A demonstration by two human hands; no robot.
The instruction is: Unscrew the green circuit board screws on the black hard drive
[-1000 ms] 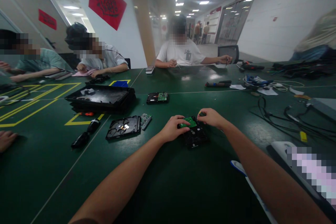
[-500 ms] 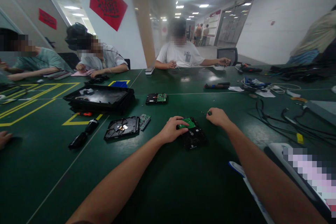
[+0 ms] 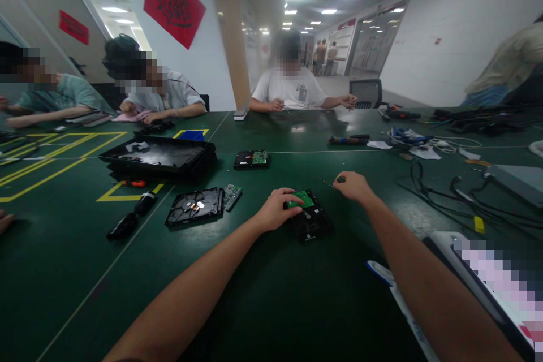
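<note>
A black hard drive [image 3: 314, 225] with a green circuit board [image 3: 309, 198] lies on the green table in front of me. My left hand [image 3: 278, 210] grips it from the left, fingers over the board and thumb lower down. To the right of the drive, just above the table, my right hand [image 3: 354, 186] has thumb and forefinger pinched together. Whatever they hold, if anything, is too small to make out. Several tiny screws [image 3: 327, 184] lie just left of those fingertips.
Left of me lie another hard drive [image 3: 193, 208], a loose circuit board [image 3: 232, 196] and a black electric screwdriver-like tool [image 3: 132, 218]. Farther back are a third drive [image 3: 252, 159] and black trays [image 3: 161, 155]. Cables [image 3: 449, 192] and a pen-like blue-white object [image 3: 382, 274] lie right. Co-workers sit opposite.
The right hand has shifted very slightly beside the screws, still pinched. The left hand stays on the hard drive. The whole view has moved a little.
</note>
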